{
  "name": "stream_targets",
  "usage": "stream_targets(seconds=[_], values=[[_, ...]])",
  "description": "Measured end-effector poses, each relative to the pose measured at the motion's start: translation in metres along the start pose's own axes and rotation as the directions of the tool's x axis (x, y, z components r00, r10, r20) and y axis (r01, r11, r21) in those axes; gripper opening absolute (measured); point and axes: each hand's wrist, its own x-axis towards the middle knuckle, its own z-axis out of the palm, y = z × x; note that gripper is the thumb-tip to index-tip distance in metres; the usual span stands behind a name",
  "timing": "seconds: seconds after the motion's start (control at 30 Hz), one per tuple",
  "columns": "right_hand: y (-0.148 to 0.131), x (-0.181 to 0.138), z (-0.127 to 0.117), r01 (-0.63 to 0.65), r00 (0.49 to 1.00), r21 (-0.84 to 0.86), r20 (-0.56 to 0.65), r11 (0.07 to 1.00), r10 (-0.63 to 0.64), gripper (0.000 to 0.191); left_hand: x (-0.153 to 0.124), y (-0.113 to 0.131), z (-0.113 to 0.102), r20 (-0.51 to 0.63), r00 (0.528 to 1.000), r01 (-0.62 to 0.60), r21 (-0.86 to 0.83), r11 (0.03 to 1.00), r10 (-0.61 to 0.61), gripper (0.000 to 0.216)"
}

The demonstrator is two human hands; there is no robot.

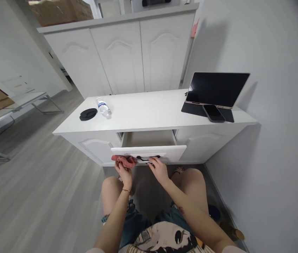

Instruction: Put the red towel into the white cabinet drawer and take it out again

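At the front of the low white cabinet, the drawer is drawn partly out. A pink cloth is gripped in the left hand and pressed to the left end of the drawer front. The black handle is touched by the right hand, fingers curled; wiping is judged unfinished.

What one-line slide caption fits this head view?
Left hand presses a pink cloth to an open white drawer; right hand grips its black handle.
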Motion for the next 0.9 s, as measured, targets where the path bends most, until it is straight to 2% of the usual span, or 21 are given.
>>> stream_targets(seconds=[0.13,0.27,0.43,0.53,0.67,0.9], values=[[-0.003,0.006,-0.001,-0.030,1.000,0.035,0.000,0.999,0.030,0.025,-0.011,-0.014,0.016,0.030,0.992,0.126,-0.060,0.990,-0.124,0.049],[-0.005,0.011,-0.001,-0.068,0.998,0.051,0.005,0.996,0.068,0.023,-0.024,-0.013,0.039,0.074,0.981,0.188,-0.085,0.979,-0.182,0.039],[-0.004,0.023,-0.004,-0.094,0.995,0.045,0.042,0.995,0.092,0.023,-0.042,0.003,0.068,0.198,0.967,0.183,-0.104,0.978,-0.160,0.032],[0.000,0.032,-0.005,-0.113,0.992,0.045,0.062,0.993,0.111,0.021,-0.050,0.013,0.079,0.300,0.947,0.161,-0.146,0.976,-0.111,0.030],[0.005,0.047,-0.005,-0.155,0.986,0.040,0.072,0.987,0.151,0.017,-0.050,0.022,0.080,0.457,0.889,0.120,-0.223,0.967,-0.005,0.035],[0.011,0.076,-0.003,-0.174,0.984,0.054,0.055,0.983,0.171,0.015,-0.047,0.016,0.061,0.539,0.842,0.143,-0.200,0.969,-0.013,0.034]])
